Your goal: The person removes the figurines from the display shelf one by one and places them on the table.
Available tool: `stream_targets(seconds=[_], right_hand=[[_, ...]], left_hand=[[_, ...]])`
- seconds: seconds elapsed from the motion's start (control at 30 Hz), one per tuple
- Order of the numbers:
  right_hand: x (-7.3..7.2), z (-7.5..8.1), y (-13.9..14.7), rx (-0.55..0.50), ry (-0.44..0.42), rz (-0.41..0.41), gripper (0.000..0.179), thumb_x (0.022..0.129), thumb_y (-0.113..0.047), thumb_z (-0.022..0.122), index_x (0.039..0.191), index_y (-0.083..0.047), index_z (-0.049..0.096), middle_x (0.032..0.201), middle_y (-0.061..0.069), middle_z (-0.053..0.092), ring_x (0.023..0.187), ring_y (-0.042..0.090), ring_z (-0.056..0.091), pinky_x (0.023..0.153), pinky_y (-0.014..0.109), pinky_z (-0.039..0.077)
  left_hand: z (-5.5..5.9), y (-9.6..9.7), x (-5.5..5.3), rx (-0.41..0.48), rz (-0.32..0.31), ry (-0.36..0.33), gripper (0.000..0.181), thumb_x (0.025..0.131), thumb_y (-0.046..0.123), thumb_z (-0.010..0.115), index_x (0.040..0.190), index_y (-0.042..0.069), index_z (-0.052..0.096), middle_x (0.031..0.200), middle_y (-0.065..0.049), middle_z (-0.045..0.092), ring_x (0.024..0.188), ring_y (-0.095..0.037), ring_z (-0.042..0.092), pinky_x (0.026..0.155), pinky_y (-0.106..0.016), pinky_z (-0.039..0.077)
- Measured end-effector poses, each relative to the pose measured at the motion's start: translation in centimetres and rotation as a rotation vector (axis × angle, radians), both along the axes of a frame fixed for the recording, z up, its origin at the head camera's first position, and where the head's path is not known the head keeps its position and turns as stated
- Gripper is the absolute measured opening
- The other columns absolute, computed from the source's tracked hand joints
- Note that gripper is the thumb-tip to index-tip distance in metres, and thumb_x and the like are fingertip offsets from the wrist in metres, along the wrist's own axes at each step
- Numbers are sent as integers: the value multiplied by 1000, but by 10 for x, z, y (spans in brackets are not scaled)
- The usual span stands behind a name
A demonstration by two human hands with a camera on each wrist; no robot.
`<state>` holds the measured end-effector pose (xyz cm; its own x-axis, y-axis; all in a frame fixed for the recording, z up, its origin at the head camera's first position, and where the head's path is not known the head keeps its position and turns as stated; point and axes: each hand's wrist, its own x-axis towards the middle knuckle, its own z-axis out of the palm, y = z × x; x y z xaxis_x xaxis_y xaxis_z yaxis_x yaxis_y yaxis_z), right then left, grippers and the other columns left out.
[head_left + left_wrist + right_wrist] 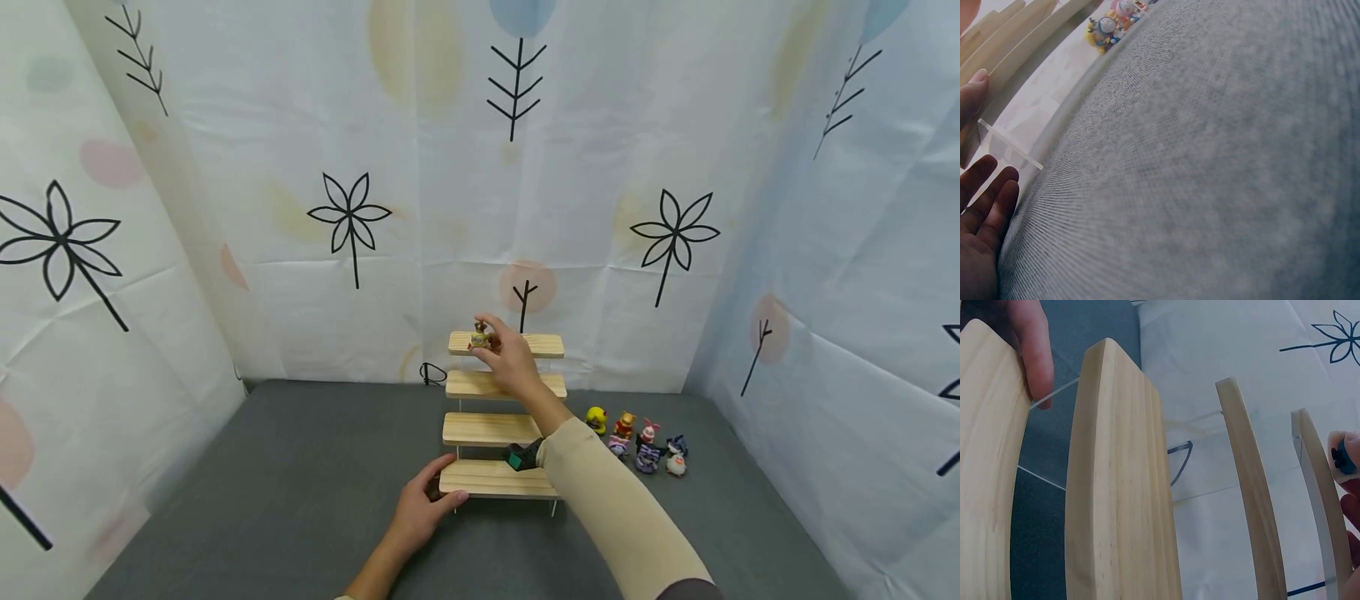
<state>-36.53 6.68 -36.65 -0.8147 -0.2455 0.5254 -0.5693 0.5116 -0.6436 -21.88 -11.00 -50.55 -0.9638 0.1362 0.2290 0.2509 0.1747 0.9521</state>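
Note:
A four-tier wooden display stand (487, 429) with clear side supports stands on the grey surface. My right hand (516, 365) pinches a small yellowish toy figurine (480, 337) between thumb and fingers at the left end of the top tier. Whether the figurine touches the board is hard to tell. In the right wrist view, only a dark blue and white bit of the figurine (1343, 457) shows by the fingertips. My left hand (415, 510) holds the left end of the bottom tier, thumb at the front edge; in the left wrist view the other fingers (999, 212) extend loosely beside the clear support.
Several small toy figurines (648, 446) stand grouped to the right of the stand. A black device with a green face (525, 456) sits at my right wrist. A thin black cord loop (432, 374) lies behind the stand, near the patterned white curtain (465, 208).

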Motion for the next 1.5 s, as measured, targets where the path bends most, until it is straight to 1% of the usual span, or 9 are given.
stream_targets(seconds=[0.13, 0.27, 0.4, 0.67, 0.83, 0.93, 1.13, 1.3, 1.5], right_hand=[[4, 1, 6, -10, 5, -7, 53, 90, -18, 72, 138, -25, 52, 96, 5, 66, 87, 20, 63, 76, 38, 52], [10, 2, 14, -7, 8, -37, 54, 90, -21, 72, 139, -27, 52, 96, 4, 65, 90, 21, 60, 76, 40, 50], [15, 3, 23, -21, 20, -38, 54, 89, -18, 73, 139, -25, 52, 96, 6, 64, 91, 22, 57, 75, 41, 48], [27, 0, 45, -24, 57, -11, 56, 90, -13, 72, 141, -19, 50, 104, 10, 62, 96, 26, 60, 80, 44, 49], [36, -2, 58, -23, 71, -33, 55, 89, -12, 72, 140, -18, 52, 99, 10, 64, 95, 27, 57, 77, 45, 46], [43, -4, 67, -31, 71, -53, 55, 89, -11, 72, 139, -19, 52, 100, 10, 64, 95, 28, 57, 76, 45, 45], [56, -13, 88, -40, 31, -81, 57, 90, -11, 71, 142, -21, 49, 112, 14, 61, 99, 29, 57, 77, 46, 47], [67, -19, 106, -36, 23, -100, 57, 91, -10, 70, 143, -17, 47, 116, 18, 61, 100, 32, 59, 78, 48, 48], [81, -31, 127, -24, 17, -136, 58, 90, -9, 70, 142, -17, 47, 111, 17, 61, 100, 34, 60, 77, 51, 49]], left_hand=[[0, 0, 0, -3, 7, -1, 63, 83, 15, 79, 137, -2, 51, 109, -17, 64, 85, -16, 62, 66, -27, 51], [1, -1, 0, -3, 0, 15, 62, 84, 14, 78, 137, -3, 50, 109, -17, 64, 85, -18, 62, 67, -27, 51], [1, -1, 1, -6, -6, 24, 62, 84, 14, 77, 137, -4, 50, 110, -18, 64, 86, -19, 62, 67, -27, 51], [3, -1, 2, -7, 2, 19, 62, 84, 14, 77, 137, -4, 50, 110, -18, 63, 87, -19, 61, 68, -26, 50], [3, -1, 2, -10, 4, 20, 62, 84, 14, 77, 137, -4, 50, 111, -19, 63, 88, -20, 61, 68, -27, 50], [3, -1, 2, -14, 3, 22, 62, 84, 15, 77, 137, -4, 50, 110, -18, 63, 87, -20, 61, 68, -27, 50], [4, 0, 2, -12, 1, 21, 62, 84, 13, 77, 137, -4, 50, 110, -19, 63, 86, -20, 61, 67, -27, 50], [4, 1, 3, -16, 9, 23, 61, 84, 13, 77, 136, -3, 51, 111, -20, 63, 89, -21, 61, 68, -26, 51], [5, 1, 3, -16, 15, 22, 60, 84, 11, 77, 136, -4, 51, 111, -20, 63, 91, -23, 61, 69, -26, 51]])
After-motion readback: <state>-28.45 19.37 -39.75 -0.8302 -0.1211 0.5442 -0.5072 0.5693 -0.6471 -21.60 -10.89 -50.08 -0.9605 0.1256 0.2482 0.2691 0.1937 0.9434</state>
